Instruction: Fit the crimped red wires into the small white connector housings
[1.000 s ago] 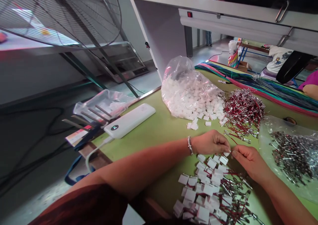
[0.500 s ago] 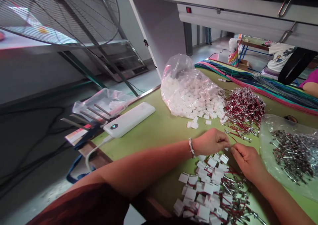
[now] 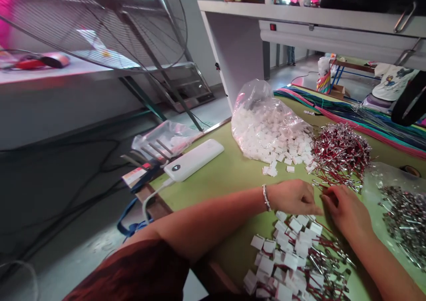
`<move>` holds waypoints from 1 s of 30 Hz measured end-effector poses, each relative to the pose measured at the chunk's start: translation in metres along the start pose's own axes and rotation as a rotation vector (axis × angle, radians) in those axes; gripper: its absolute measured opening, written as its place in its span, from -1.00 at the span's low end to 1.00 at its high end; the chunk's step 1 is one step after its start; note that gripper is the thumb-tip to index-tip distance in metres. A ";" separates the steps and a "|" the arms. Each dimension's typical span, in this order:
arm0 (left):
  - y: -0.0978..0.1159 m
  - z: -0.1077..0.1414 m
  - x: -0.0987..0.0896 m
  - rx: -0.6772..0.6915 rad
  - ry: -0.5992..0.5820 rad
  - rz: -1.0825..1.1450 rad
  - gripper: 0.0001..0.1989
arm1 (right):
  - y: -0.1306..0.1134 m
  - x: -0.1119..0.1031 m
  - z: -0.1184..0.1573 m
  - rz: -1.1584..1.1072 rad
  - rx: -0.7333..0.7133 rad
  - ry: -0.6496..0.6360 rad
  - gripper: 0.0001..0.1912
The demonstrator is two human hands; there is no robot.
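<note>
My left hand (image 3: pixel 293 197), with a bracelet at the wrist, is held low over the table with its fingers curled and the tip of the thumb or a finger pointing right. What it grips, if anything, is hidden. Close beside it my right hand (image 3: pixel 349 210) is bent, its fingertips together at the near edge of a pile of short red wires with metal terminals (image 3: pixel 341 150). Whatever lies between those fingertips is too small to make out. Just below both hands spreads a heap of white connectors on red wires (image 3: pixel 289 261), their terminals pointing right.
Loose white connector housings spill from a clear plastic bag (image 3: pixel 262 115). At right lies a bag of small metal parts (image 3: pixel 404 221). A white power bank (image 3: pixel 195 159) with a cable rests near the left table edge. Long coloured wires (image 3: pixel 359 115) stretch along the back; a fan (image 3: pixel 133 30) stands left.
The view has swung left, so things sit further right. My hands, close together at their fingertips before, are now slightly apart, and the right fingertips are nearer the red wire pile.
</note>
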State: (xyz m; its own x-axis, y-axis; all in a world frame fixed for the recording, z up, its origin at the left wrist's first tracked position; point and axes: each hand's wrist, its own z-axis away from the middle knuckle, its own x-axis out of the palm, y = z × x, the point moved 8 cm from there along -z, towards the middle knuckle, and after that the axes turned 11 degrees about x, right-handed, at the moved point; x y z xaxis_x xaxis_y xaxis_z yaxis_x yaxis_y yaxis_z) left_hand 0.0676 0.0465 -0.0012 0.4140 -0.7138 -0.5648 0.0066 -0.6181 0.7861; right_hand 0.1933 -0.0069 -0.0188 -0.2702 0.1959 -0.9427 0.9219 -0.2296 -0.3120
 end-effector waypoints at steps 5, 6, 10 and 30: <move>-0.025 0.010 -0.053 -0.275 0.152 -0.697 -0.80 | -0.005 0.010 0.004 0.228 0.031 -0.007 -0.81; -0.031 0.010 -0.054 -0.297 0.108 -0.749 -0.82 | -0.005 0.009 0.005 0.244 0.043 -0.011 -0.82; -0.042 0.009 -0.048 -0.273 -0.008 -0.783 -0.88 | -0.009 0.006 0.007 0.301 0.070 -0.061 -0.83; -0.041 0.005 0.007 -0.296 0.222 0.789 -0.77 | -0.015 -0.018 0.016 -0.245 -0.118 0.072 -0.77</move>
State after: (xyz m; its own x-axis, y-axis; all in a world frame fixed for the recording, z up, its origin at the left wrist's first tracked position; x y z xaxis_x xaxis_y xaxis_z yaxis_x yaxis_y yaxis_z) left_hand 0.0660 0.0654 -0.0391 0.5651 -0.7979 0.2098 -0.1331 0.1628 0.9776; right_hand 0.1803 -0.0223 0.0013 -0.4728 0.3002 -0.8285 0.8585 -0.0549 -0.5098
